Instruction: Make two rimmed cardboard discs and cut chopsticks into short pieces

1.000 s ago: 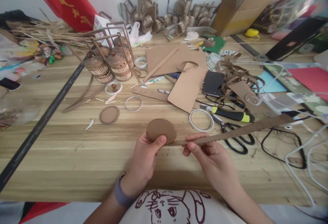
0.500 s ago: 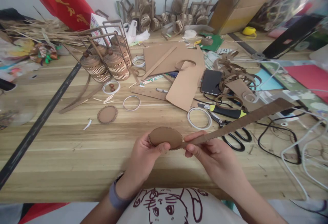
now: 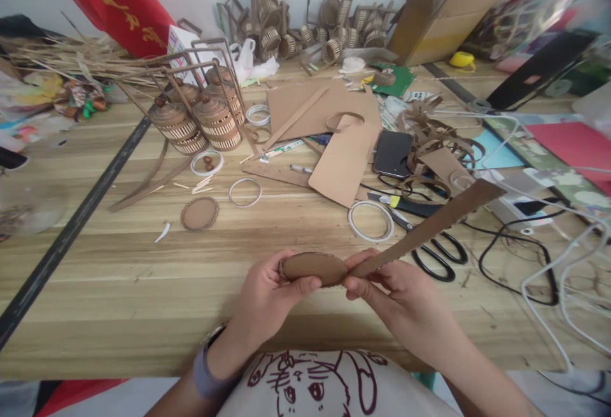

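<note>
My left hand [image 3: 272,296] is closed on a round cardboard disc [image 3: 312,267], its thumb lying over the near edge. Between the thumb and fingers of my right hand [image 3: 396,289] is a long cardboard strip [image 3: 434,226] with a ragged lower edge. One end of the strip meets the disc's right rim; the other slants up to the right above the scissors. A second disc with a ridged rim [image 3: 199,214] lies flat on the table, beyond my left hand. The underside of the held disc is hidden.
Black-handled scissors [image 3: 432,258], a roll of tape [image 3: 371,221] and a utility knife [image 3: 415,205] lie beyond my right hand. Lidded cardboard baskets [image 3: 217,123] stand at the back left. Cardboard sheets [image 3: 341,162], a phone [image 3: 393,153] and cables [image 3: 554,270] lie further off.
The held disc has tipped to a flatter angle and come slightly lower and right. The strip's far end has swung left and now stands more steeply. Both hands keep their hold.
</note>
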Available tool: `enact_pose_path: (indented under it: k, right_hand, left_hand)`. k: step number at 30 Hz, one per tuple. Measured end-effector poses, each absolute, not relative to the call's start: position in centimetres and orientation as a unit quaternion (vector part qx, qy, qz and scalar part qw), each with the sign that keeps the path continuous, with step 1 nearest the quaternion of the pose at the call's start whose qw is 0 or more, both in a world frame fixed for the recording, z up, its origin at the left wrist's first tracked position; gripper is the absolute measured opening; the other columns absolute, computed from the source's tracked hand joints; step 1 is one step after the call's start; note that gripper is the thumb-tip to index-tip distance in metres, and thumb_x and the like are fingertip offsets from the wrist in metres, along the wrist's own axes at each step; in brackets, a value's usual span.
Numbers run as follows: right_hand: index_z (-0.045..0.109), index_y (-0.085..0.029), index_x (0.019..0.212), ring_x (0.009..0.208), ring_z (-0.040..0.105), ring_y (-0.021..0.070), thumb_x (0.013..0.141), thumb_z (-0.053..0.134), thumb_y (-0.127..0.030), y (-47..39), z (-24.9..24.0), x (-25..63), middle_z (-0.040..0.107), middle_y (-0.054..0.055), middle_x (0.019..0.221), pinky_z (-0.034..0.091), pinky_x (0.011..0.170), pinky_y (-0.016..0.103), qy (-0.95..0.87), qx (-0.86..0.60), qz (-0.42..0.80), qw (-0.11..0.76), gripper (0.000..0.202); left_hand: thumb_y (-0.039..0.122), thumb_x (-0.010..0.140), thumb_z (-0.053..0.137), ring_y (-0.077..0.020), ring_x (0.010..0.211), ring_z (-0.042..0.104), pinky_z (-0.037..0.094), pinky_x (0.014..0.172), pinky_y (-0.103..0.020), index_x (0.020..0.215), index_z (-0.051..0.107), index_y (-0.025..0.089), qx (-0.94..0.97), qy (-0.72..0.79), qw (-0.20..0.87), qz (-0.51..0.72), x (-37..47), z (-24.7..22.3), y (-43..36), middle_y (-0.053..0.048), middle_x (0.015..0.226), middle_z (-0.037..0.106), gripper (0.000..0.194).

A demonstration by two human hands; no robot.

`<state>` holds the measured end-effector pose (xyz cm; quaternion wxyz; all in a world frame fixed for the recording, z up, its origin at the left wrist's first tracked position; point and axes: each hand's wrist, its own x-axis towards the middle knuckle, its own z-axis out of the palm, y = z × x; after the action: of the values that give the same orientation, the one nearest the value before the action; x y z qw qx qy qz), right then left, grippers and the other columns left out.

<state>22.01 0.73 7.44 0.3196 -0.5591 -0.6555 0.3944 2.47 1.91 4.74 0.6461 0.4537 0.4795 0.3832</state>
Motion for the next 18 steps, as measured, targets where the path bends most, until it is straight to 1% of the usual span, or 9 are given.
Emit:
enact_pose_path:
  k: [5, 7, 10, 12, 14, 16, 18]
  right_hand:
    - [0.060, -0.025, 0.074, 0.057, 0.060, 0.0157, 0.086, 0.057, -0.029, 0.6, 7.4, 22.1, 0.067, -0.001, 0.066, 0.049, 0.054, 0.025, -0.686, -0.541, 0.385, 0.299, 0.013]
    - [0.059, -0.024, 0.076, 0.058, 0.060, 0.0153, 0.087, 0.055, -0.026, 0.5, 7.4, 22.0, 0.066, -0.001, 0.066, 0.048, 0.054, 0.025, -0.695, -0.535, 0.383, 0.288, 0.011]
    - [0.056, -0.024, 0.074, 0.059, 0.062, 0.0155, 0.087, 0.051, -0.024, 0.5, 7.3, 22.0, 0.066, -0.001, 0.067, 0.049, 0.055, 0.025, -0.705, -0.523, 0.392, 0.276, 0.015]
    - [0.055, -0.024, 0.072, 0.060, 0.063, 0.0157, 0.088, 0.050, -0.025, 0.5, 7.2, 22.0, 0.066, 0.000, 0.068, 0.050, 0.056, 0.025, -0.697, -0.520, 0.410, 0.277, 0.017]
    - [0.056, -0.024, 0.072, 0.061, 0.065, 0.0158, 0.088, 0.051, -0.028, 0.4, 7.0, 21.9, 0.067, 0.000, 0.068, 0.051, 0.057, 0.025, -0.677, -0.525, 0.429, 0.287, 0.018]
    - [0.057, -0.023, 0.072, 0.060, 0.065, 0.0158, 0.088, 0.053, -0.032, 0.3, 6.7, 21.7, 0.068, 0.000, 0.068, 0.052, 0.055, 0.025, -0.654, -0.532, 0.442, 0.306, 0.019]
    - [0.056, -0.023, 0.071, 0.058, 0.066, 0.0160, 0.088, 0.054, -0.034, 0.1, 6.3, 21.4, 0.068, 0.001, 0.066, 0.052, 0.054, 0.025, -0.633, -0.541, 0.451, 0.322, 0.020]
  left_hand:
    - [0.035, 0.075, 0.076, -0.0174, 0.070, 0.061, 0.045, 0.064, -0.024, 0.082, 0.070, 0.019, 0.510, 0.480, 0.621, 0.353, 2.1, 4.6, 1.7, -0.001, 0.075, 0.070, 0.018]
    - [0.035, 0.076, 0.074, -0.0164, 0.066, 0.058, 0.042, 0.060, -0.024, 0.080, 0.070, 0.020, 0.533, 0.488, 0.608, 0.328, 2.0, 4.7, 1.7, 0.001, 0.071, 0.067, 0.016]
    - [0.033, 0.077, 0.072, -0.0158, 0.064, 0.056, 0.039, 0.056, -0.023, 0.079, 0.068, 0.021, 0.575, 0.505, 0.573, 0.292, 1.8, 5.2, 1.9, 0.003, 0.067, 0.064, 0.012]
    - [0.030, 0.078, 0.071, -0.0167, 0.067, 0.059, 0.042, 0.059, -0.023, 0.082, 0.069, 0.022, 0.594, 0.508, 0.559, 0.278, 1.7, 5.7, 2.1, 0.002, 0.071, 0.067, 0.009]
    - [0.029, 0.079, 0.071, -0.0184, 0.075, 0.063, 0.046, 0.066, -0.024, 0.089, 0.071, 0.023, 0.589, 0.497, 0.569, 0.286, 1.8, 6.0, 2.3, 0.000, 0.080, 0.072, 0.012]
    - [0.029, 0.077, 0.074, -0.0209, 0.088, 0.066, 0.050, 0.076, -0.026, 0.098, 0.070, 0.023, 0.545, 0.470, 0.612, 0.328, 2.0, 6.1, 2.3, -0.003, 0.097, 0.074, 0.022]
    - [0.028, 0.071, 0.080, -0.0227, 0.094, 0.067, 0.052, 0.080, -0.029, 0.103, 0.068, 0.024, 0.469, 0.436, 0.665, 0.384, 2.4, 6.0, 2.2, -0.005, 0.106, 0.073, 0.034]
